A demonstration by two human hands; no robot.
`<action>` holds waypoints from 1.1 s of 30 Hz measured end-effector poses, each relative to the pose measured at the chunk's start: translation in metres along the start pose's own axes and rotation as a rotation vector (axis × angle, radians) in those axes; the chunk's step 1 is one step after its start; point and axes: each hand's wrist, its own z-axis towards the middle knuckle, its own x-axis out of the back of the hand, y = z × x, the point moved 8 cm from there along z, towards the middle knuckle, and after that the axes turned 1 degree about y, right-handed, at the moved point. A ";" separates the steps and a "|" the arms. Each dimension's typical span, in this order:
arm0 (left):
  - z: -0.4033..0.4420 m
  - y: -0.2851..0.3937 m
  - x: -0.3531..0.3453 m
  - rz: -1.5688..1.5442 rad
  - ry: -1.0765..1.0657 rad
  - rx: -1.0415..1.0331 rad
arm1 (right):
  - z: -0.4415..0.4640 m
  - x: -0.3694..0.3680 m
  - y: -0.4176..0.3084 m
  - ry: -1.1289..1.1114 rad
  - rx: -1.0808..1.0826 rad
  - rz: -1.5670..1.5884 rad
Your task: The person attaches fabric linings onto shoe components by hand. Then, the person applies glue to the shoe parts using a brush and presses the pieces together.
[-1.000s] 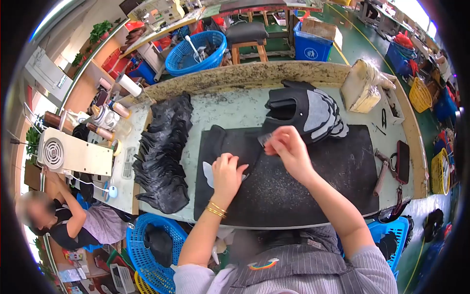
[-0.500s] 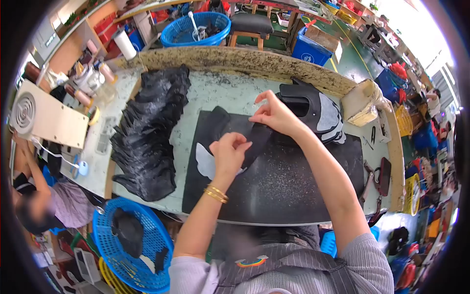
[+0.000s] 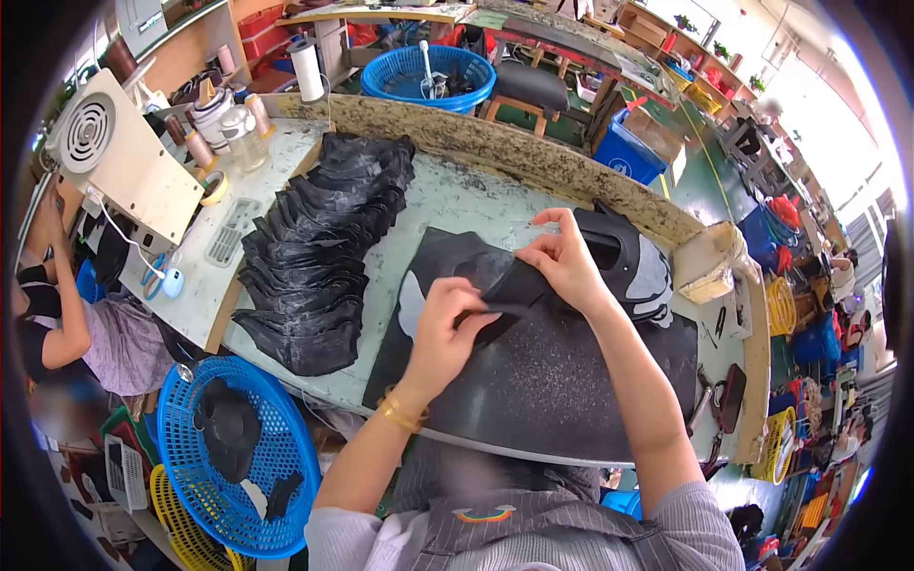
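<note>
My left hand pinches the lower edge of a thin black shoe upper piece between thumb and fingers. My right hand grips the same piece near its top edge, thumb against forefinger. The piece is partly raised above a dark work mat dusted with pale specks. Left of it on the mat lies another black piece, with a light grey patch beside my left hand. Beyond my right forearm sits a pile of black pieces with grey patches.
A long overlapping row of black pieces lies on the left of the table. A blue basket stands below. A beige machine, spools and a jar are at far left. Scissors lie at right, a wrapped block behind.
The view has turned, shifting the table's contents. My left hand has closed on the black piece's lower edge and lifted it; my right hand keeps its pinch at the top.
</note>
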 end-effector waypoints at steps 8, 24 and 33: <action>-0.035 0.164 0.159 -0.679 -0.060 -0.377 | -0.004 -0.016 0.012 -0.043 0.005 0.135; -0.060 0.124 0.095 0.040 0.489 0.360 | -0.043 0.019 -0.002 0.258 0.266 0.138; -0.068 -0.049 -0.057 0.352 -0.583 0.281 | -0.155 0.049 -0.013 0.183 -0.036 0.489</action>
